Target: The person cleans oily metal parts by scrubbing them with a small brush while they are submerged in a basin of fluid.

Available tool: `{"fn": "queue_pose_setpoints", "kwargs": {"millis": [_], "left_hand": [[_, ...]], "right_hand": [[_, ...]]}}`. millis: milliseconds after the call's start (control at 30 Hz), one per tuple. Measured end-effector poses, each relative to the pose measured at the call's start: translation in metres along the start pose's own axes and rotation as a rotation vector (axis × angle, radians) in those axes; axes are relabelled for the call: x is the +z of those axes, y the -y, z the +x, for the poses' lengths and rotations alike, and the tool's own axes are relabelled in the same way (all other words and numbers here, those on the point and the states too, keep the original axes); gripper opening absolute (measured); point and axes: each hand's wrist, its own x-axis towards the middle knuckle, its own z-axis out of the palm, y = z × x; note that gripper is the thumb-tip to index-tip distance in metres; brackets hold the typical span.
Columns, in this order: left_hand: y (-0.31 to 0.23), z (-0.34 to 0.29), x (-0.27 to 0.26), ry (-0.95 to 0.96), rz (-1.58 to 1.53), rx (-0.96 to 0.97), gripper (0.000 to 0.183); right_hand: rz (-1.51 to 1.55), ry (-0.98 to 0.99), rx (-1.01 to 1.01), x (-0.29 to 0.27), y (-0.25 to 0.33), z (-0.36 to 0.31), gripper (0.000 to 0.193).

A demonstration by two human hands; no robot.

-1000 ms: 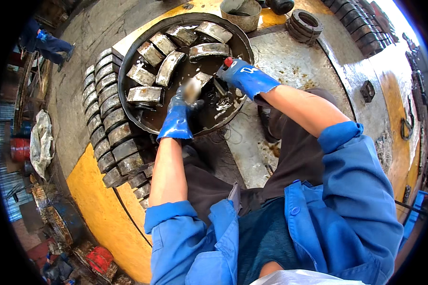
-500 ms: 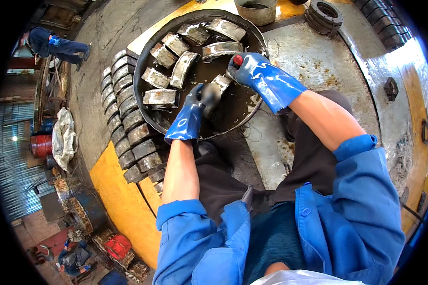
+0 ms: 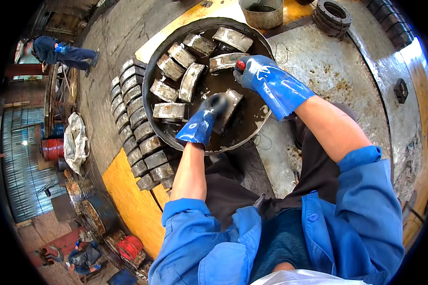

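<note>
My left hand, in a long blue rubber glove, is closed at the near side of a curved metal block. Its dark fingertips are blurred. The block stands tilted in dark liquid inside a wide round pan. Above and right of it, my right hand, gloved alike, is wrapped round a red-ended handle; the working end of that tool is hidden. Several similar wet blocks lie in the pan, among them a long curved block and another block beside my right hand.
Rows of dark curved blocks stand left of the pan. Beyond it are a metal bucket and stacked rings. A steel plate lies at right, with a nut-like part. Two other people are far left.
The whole view has shifted, so things lie farther right and lower. My right hand has drawn slightly away from the block, which shows more fully. My left hand stays at it.
</note>
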Motion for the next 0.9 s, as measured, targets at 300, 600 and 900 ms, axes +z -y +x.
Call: {"fn": "queue_pose_setpoints", "kwargs": {"millis": [300,600,900], "left_hand": [[-0.03,-0.035,0.033,-0.081,-0.049,0.015,0.055],[-0.046,-0.053,-0.013,-0.214,-0.213,0.067,0.051],[-0.076,-0.038,-0.076,-0.419,-0.066,0.196,0.052]], "right_hand": [[0.021,0.077,0.107,-0.016,0.001,0.017,0.025],[-0.009,0.052,0.113,-0.015,-0.01,0.025,0.027],[0.061,0.063,0.097,-0.018,-0.009,0.015,0.026]]}}
